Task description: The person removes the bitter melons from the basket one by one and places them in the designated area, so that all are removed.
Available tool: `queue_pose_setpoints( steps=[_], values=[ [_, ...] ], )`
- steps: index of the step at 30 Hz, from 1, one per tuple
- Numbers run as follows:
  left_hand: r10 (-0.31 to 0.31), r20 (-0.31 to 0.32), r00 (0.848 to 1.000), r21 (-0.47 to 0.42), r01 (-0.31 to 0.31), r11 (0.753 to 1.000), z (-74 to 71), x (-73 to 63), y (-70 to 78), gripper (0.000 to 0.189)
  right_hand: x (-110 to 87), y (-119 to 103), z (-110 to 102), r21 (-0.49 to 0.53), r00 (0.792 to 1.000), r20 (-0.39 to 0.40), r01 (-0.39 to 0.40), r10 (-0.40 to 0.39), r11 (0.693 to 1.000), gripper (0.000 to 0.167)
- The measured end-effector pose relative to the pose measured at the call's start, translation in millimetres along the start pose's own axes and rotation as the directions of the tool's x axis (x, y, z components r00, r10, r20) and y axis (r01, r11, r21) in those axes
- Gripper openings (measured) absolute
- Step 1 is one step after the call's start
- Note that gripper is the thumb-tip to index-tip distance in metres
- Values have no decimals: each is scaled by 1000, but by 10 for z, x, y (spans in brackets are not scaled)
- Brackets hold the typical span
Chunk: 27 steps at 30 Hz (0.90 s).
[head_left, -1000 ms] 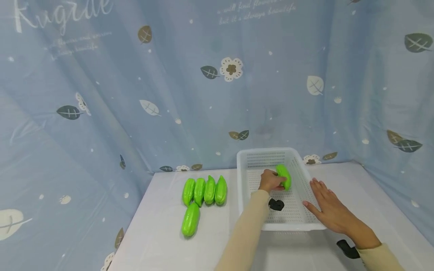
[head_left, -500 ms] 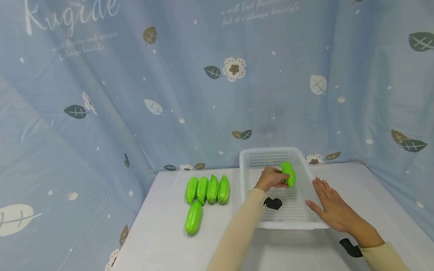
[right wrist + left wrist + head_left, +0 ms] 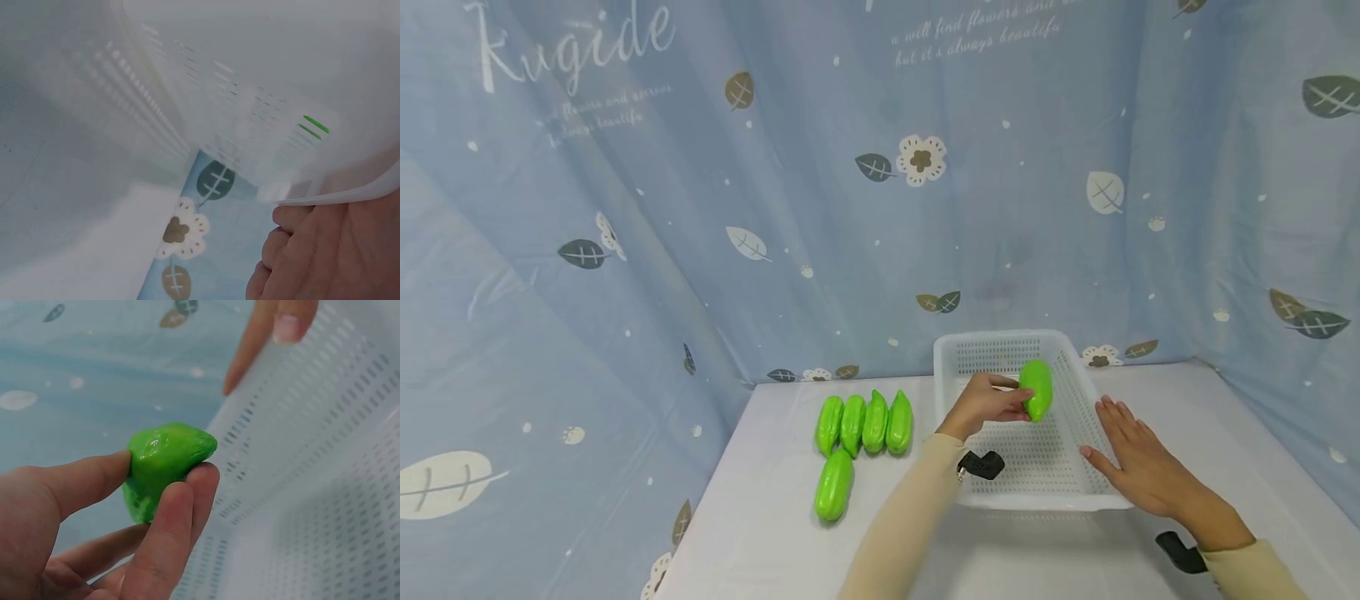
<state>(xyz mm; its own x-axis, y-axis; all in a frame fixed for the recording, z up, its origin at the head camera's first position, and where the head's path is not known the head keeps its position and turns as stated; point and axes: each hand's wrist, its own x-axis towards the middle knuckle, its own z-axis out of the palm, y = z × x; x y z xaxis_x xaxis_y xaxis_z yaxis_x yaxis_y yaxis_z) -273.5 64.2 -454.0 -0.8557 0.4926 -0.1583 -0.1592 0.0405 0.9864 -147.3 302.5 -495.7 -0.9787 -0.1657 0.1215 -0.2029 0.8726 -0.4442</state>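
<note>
My left hand point(image 3: 988, 404) pinches a bright green, elongated, ridged vegetable point(image 3: 1036, 390) between thumb and fingers, over the inside of the white plastic basket point(image 3: 1037, 477). In the left wrist view the glossy vegetable point(image 3: 165, 453) points its tapered end toward the basket wall, fingertips on its sides. My right hand point(image 3: 1138, 462) rests against the basket's right rim with fingers extended, the thumb reaching over the inner side. The right wrist view shows this hand point(image 3: 337, 250) right under the rim, outside the slotted wall; green shows through the slots.
Left of the basket, several similar green vegetables point(image 3: 863, 423) lie side by side in a row, with one more vegetable point(image 3: 833, 486) in front. All stand on a white-covered table point(image 3: 760, 533). A blue patterned curtain point(image 3: 820, 208) hangs behind and along the sides.
My left wrist has shifted a little left and turned, and the vegetable in its fingers has turned slightly. My right hand keeps its place at the rim. The head view has shifted slightly.
</note>
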Motion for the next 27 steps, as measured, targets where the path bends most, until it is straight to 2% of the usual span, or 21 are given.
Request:
queue_pose_setpoints(
  steps=[5,12,22,27],
  values=[
    [0,15,1000,-30,1,1000,-127,-125,32,33,-8,-3,-1,15,1000,8,3,-3,1000,89],
    [13,5,1000,-16,-13,1000,-296,-343,66,33,-5,-1,-2,5,1000,6,-2,2,1000,90],
    [41,-48,998,-66,-44,997,-538,-624,-6,39,-4,22,-2,7,1000,6,0,0,1000,90],
    [47,-65,997,-55,-51,997,-634,-731,-54,42,7,13,4,5,1000,3,5,-5,1000,89]
  ],
)
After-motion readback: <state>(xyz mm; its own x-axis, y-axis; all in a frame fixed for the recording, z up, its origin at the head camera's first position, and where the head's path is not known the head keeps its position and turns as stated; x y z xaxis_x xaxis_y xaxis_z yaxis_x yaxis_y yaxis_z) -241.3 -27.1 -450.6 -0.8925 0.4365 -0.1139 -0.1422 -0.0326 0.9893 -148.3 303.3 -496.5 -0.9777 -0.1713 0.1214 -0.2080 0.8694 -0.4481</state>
